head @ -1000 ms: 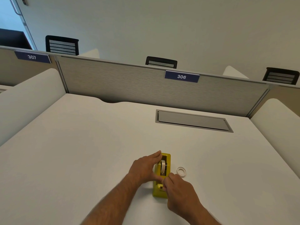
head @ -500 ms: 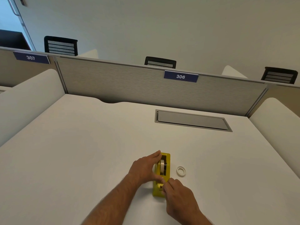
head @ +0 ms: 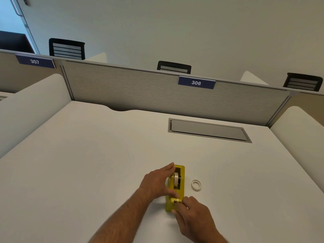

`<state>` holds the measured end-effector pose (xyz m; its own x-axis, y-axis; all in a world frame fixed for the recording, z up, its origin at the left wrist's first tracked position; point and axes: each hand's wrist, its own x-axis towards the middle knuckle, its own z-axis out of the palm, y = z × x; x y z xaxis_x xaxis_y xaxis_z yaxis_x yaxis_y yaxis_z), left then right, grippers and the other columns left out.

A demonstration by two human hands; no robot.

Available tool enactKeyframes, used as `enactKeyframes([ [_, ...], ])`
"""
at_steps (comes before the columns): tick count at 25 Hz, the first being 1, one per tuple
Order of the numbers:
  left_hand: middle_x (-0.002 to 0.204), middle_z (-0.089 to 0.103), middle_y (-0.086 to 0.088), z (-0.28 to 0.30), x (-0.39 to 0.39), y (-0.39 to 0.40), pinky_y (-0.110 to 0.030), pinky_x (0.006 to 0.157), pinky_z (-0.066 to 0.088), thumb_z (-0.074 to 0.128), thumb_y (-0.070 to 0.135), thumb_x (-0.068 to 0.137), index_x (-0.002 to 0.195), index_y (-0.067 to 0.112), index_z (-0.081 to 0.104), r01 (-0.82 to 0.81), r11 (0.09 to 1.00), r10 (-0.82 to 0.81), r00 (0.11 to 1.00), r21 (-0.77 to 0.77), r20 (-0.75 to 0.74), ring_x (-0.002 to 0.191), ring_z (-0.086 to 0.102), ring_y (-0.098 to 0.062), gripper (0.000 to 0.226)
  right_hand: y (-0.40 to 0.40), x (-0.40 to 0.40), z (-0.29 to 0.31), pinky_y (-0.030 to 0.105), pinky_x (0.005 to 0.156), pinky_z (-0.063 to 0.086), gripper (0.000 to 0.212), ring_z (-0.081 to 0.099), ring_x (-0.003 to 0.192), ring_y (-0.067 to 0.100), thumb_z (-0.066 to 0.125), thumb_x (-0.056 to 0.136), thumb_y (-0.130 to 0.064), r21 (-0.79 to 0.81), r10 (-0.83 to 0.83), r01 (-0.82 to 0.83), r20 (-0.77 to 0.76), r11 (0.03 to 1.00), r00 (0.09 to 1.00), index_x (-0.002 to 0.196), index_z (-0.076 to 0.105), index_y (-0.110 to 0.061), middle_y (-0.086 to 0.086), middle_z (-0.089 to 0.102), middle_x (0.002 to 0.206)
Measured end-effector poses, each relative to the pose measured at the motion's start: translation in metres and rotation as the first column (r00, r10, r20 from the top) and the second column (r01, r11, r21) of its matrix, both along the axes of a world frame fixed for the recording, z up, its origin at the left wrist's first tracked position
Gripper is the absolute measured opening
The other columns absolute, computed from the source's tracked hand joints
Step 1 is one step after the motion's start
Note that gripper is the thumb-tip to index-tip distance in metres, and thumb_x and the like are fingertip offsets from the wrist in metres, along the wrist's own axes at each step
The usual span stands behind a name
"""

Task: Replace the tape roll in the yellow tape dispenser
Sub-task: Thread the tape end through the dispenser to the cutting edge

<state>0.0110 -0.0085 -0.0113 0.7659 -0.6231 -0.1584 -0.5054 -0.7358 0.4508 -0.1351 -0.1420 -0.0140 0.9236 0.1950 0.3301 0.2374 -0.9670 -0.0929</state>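
The yellow tape dispenser (head: 180,188) stands on the white desk (head: 87,163), its long side pointing away from me. A whitish tape roll (head: 176,178) sits upright in its well. My left hand (head: 157,181) clasps the dispenser's left side, fingers curled along it. My right hand (head: 192,214) pinches at the tape end by the cutter (head: 176,200) at the near end. A small white ring, an empty tape core (head: 196,185), lies flat on the desk just right of the dispenser.
A grey cable hatch (head: 208,130) is set into the desk at the back right. A grey partition (head: 140,92) with the label 306 closes the far edge. White side dividers (head: 301,130) flank the desk. Black chair backs show beyond the partition.
My right hand has slid toward me along the dispenser, from beside the roll to the cutter end. The left hand and the dispenser stay put.
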Motion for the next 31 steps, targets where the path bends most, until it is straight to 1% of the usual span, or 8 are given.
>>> enactKeyframes([
  [3,0.159,0.009,0.022,0.000,0.000,0.000,-0.043,0.112,0.035,0.070,0.073,0.062,0.149,0.038,0.014,-0.001,1.000,0.001,1.000,-0.001,-0.003,0.143,0.029,-0.015,0.110,-0.003,-0.002,-0.003,0.012,0.049,0.029,0.015,0.051,0.055,0.007,0.073,0.073,-0.040,-0.001,0.008,-0.008,-0.016,1.000,1.000,0.075,0.067,-0.027,-0.009,0.062,0.068],
  [7,0.158,0.009,0.022,-0.001,0.001,-0.001,-0.042,0.112,0.036,0.070,0.073,0.061,0.150,0.038,0.014,-0.007,1.000,0.007,1.000,-0.002,0.000,0.143,0.029,-0.015,0.110,-0.006,-0.006,-0.011,0.013,0.046,0.034,0.017,0.052,0.055,0.008,0.074,0.071,-0.042,0.021,0.005,-0.004,-0.075,1.000,0.997,0.071,0.065,-0.028,-0.010,0.061,0.067],
  [10,0.159,0.010,0.021,-0.001,0.000,-0.001,-0.043,0.112,0.036,0.071,0.072,0.061,0.149,0.038,0.014,-0.012,1.000,0.012,1.000,0.001,-0.008,0.143,0.029,-0.016,0.110,-0.006,-0.006,-0.001,0.004,0.053,0.029,0.016,0.049,0.054,0.001,0.076,0.066,-0.040,0.228,-0.021,0.044,-0.103,0.973,0.994,0.071,0.065,-0.029,-0.014,0.060,0.063],
  [12,0.158,0.010,0.022,-0.001,0.000,-0.001,-0.042,0.111,0.037,0.072,0.071,0.062,0.149,0.038,0.015,-0.012,1.000,0.012,1.000,-0.006,-0.002,0.143,0.029,-0.014,0.110,-0.007,0.000,0.006,0.001,0.054,0.028,0.014,0.045,0.054,-0.003,0.076,0.069,-0.035,0.392,-0.065,0.100,-0.101,0.915,0.993,0.071,0.064,-0.028,-0.017,0.055,0.062],
  [15,0.158,0.009,0.024,-0.001,0.000,0.000,-0.040,0.111,0.036,0.070,0.070,0.065,0.150,0.038,0.015,-0.007,1.000,0.007,1.000,-0.020,0.021,0.143,0.028,-0.011,0.106,-0.007,0.015,0.011,0.006,0.054,0.035,0.011,0.048,0.059,-0.004,0.073,0.079,-0.036,0.496,-0.159,0.193,-0.109,0.847,0.981,0.088,0.069,-0.030,-0.022,0.052,0.069],
  [19,0.157,0.009,0.025,-0.002,0.000,0.000,-0.040,0.111,0.037,0.068,0.069,0.068,0.149,0.039,0.015,-0.010,1.000,0.011,0.999,-0.022,0.035,0.142,0.030,-0.011,0.102,-0.009,0.028,0.013,0.009,0.064,0.037,0.024,0.054,0.071,0.004,0.066,0.084,-0.043,0.454,-0.185,0.256,-0.195,0.853,0.963,0.104,0.072,-0.031,-0.016,0.060,0.080],
  [25,0.158,0.009,0.024,-0.001,0.000,0.000,-0.041,0.112,0.036,0.067,0.073,0.065,0.149,0.039,0.015,-0.001,1.000,0.002,0.999,-0.020,0.036,0.143,0.028,-0.011,0.105,-0.003,0.037,0.020,0.007,0.060,0.036,0.018,0.056,0.070,0.009,0.066,0.085,-0.042,0.402,-0.208,0.278,-0.210,0.873,0.955,0.092,0.073,-0.028,-0.010,0.067,0.085],
  [31,0.158,0.009,0.025,0.000,0.001,0.001,-0.039,0.111,0.037,0.068,0.070,0.067,0.149,0.038,0.015,0.003,1.000,-0.002,0.999,-0.025,0.038,0.142,0.031,-0.011,0.103,-0.006,0.027,0.017,0.005,0.053,0.028,0.007,0.045,0.058,-0.003,0.068,0.075,-0.030,0.355,-0.112,0.164,-0.163,0.920,0.980,0.079,0.072,-0.029,-0.012,0.061,0.071],
])
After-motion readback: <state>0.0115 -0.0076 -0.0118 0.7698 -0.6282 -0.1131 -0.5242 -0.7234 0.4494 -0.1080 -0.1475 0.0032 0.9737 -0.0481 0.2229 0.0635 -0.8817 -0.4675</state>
